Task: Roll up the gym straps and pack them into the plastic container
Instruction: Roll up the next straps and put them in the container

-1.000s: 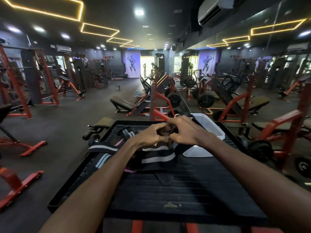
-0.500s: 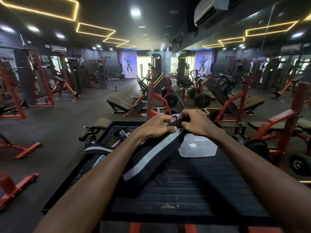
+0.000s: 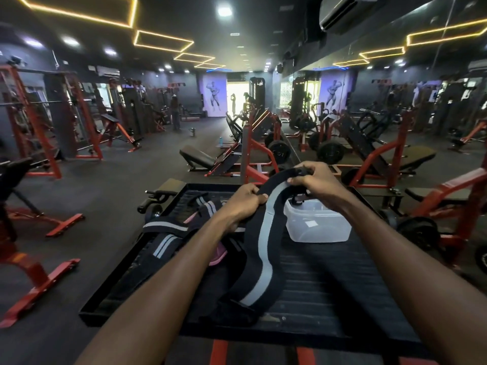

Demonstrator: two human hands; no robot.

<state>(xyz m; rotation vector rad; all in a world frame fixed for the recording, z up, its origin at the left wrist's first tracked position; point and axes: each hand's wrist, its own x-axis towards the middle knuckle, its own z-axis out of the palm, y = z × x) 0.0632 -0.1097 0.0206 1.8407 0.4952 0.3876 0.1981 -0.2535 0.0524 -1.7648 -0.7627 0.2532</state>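
Over the platform (image 3: 329,299), we pinch a strap (image 3: 259,248) up high between left hand (image 3: 243,204) and right hand (image 3: 315,181), hanging loose for rolling, tub (image 3: 320,225) near the far edge.

Both hands are raised over the far half of the surface (image 3: 329,291), the left hand (image 3: 243,204) nearer and lower, the right hand (image 3: 313,180) farther and higher. Between them runs one strap (image 3: 263,248), which hangs down from the hands toward the viewer, its lower end resting on the surface below and behind them. The plastic container (image 3: 319,225) stands on the surface just under and beyond the right hand. A pile of other straps (image 3: 168,233) lies on the surface to the left of the left hand, partly under that forearm.
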